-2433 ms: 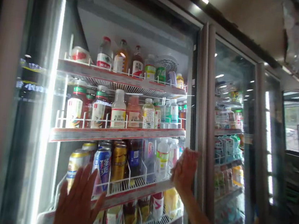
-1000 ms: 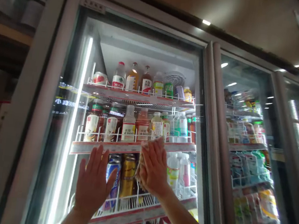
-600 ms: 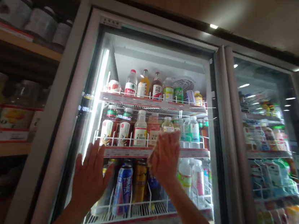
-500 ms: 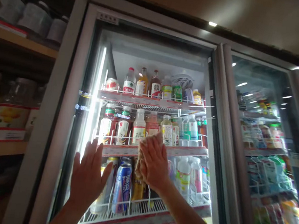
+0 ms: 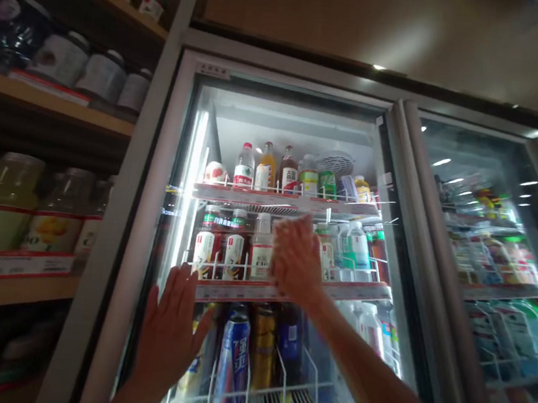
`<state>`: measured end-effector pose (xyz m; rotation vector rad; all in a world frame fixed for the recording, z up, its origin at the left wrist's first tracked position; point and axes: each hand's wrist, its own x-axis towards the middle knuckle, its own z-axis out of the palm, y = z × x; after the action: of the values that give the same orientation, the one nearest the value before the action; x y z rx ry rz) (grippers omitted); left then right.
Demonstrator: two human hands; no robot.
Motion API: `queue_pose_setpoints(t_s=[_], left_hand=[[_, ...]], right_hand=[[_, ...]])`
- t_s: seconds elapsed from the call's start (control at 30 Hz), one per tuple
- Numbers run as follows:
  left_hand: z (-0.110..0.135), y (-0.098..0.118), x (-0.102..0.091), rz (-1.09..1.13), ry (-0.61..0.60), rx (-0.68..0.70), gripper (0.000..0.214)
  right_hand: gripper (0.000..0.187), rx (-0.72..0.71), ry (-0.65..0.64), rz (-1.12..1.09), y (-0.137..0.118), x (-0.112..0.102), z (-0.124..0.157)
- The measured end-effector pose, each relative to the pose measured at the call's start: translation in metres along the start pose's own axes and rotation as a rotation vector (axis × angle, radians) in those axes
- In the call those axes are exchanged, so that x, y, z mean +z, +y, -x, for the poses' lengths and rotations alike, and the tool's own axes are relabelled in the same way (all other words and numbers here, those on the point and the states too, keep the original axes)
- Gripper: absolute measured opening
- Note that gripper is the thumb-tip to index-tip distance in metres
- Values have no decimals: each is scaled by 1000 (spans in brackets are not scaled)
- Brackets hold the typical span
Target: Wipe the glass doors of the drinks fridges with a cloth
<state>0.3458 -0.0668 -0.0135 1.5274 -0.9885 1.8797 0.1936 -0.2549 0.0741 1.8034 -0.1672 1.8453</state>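
My left hand lies flat on the glass door of a lit drinks fridge, fingers spread, low on the left in front of the cans. My right hand is higher up and blurred by motion. It presses a pale cloth against the glass, level with the middle shelf of bottles. The cloth is almost wholly hidden under the palm. The door is closed.
Wooden shelves to the left of the fridge carry jars and large drink bottles. A second glass-door fridge full of drinks stands to the right. The fridge's grey frame runs up beside my left hand.
My right hand has moved with the cloth from the door's right edge to its middle, then up to the middle shelf. My left hand stays flat on the glass. The view has swung left.
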Motion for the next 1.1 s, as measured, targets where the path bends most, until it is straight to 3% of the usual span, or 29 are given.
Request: queue_pose_setpoints(t_s=[0.1,0.17,0.3,0.37,0.4,0.47,0.53,0.6,0.67,0.8,0.87,0.97,1.1], left_hand=[[-14,-7,0,-21,20,39,65],[-22,-10,2,-30,28,49,65],[-25,-11,6,-18,28,40,64],[-24,-13,7,-8,45,56,64],[-26,-15,7,-8,48,66,64],[-33,-20,6,-15,50,67,63],[-48,-26,4,-28,53,40,62],[-65,-32,2,-34,65,-9,61],[-79,-37,1,-23,73,-65,61],[-88,-44,-1,24,76,-150,64],[-87,-50,-2,34,84,-159,64],[-89,-60,-4,26,76,-147,63],[-108,-58,-4,8,44,-113,65]], right_hand=[[53,350,99,74,45,1,-19],[54,395,110,65,41,6,-32],[54,-7,25,-16,-23,16,-42],[54,-154,-24,-28,-37,16,-41],[54,-153,-42,-20,-33,14,-40],[54,7,-51,24,-8,7,-44],[54,264,-25,66,18,4,-53],[54,386,-2,53,21,7,-66],[55,270,-21,-22,-7,14,-75],[53,-148,-65,-179,-98,32,-82],[51,-245,-76,-196,-112,36,-85],[51,-185,-119,-140,-75,28,-93],[54,163,-86,-22,-6,11,-96]])
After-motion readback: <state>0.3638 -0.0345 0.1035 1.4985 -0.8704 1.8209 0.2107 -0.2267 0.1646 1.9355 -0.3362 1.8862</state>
